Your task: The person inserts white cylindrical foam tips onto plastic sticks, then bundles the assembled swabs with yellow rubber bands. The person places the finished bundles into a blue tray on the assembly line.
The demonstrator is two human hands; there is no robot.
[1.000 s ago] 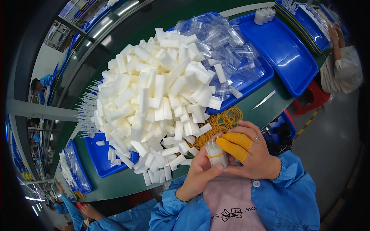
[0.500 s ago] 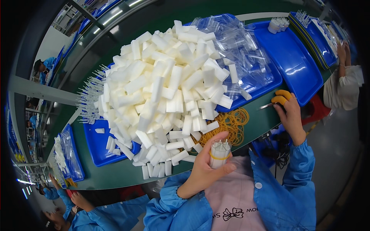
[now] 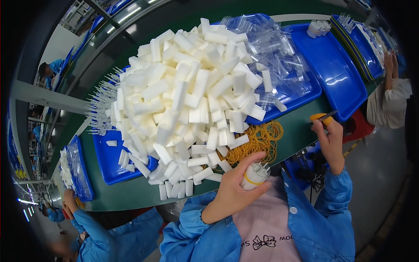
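My left hand is closed round a small bundle of white and clear pieces, bound by a yellow rubber band. Several thin prongs stick out of the bundle's top end. Farther right, my right hand grips a slim dark metal tool with a pointed tip, above the table edge. Orange-yellow finger cots cover fingertips of that hand. A tangle of yellow rubber bands lies just beyond my left hand. Beside it rises a big heap of white foam pieces.
Clear plastic tubes fill a blue tray behind the heap. Another blue tray holds a white cluster at its far end. White pronged parts stand left of the heap. Co-workers sit at both sides, one in a blue sleeve.
My right hand has lifted the slim metal tool off the table, its tip now pointing right. The bundle in my left hand has tilted to the right.
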